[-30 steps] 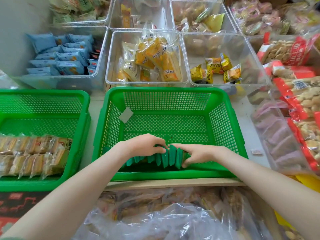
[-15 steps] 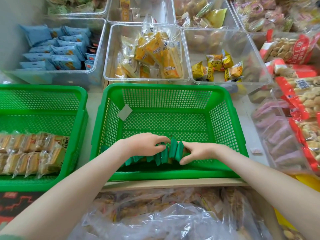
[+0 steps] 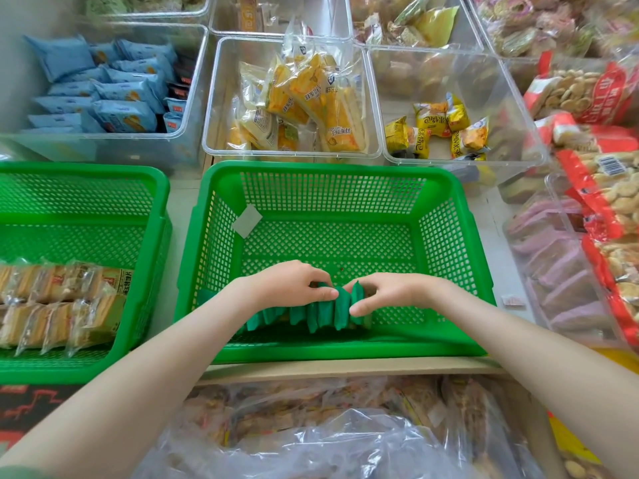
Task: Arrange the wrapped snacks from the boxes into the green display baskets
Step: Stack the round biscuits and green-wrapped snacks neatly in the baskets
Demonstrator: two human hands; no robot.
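A row of small green wrapped snacks (image 3: 326, 311) stands on edge along the near wall of the middle green basket (image 3: 449, 216). The left hand (image 3: 290, 283) and right hand (image 3: 387, 292) pinch the row's right end, covering part of it. The row's left end is hard to make out against the mesh.
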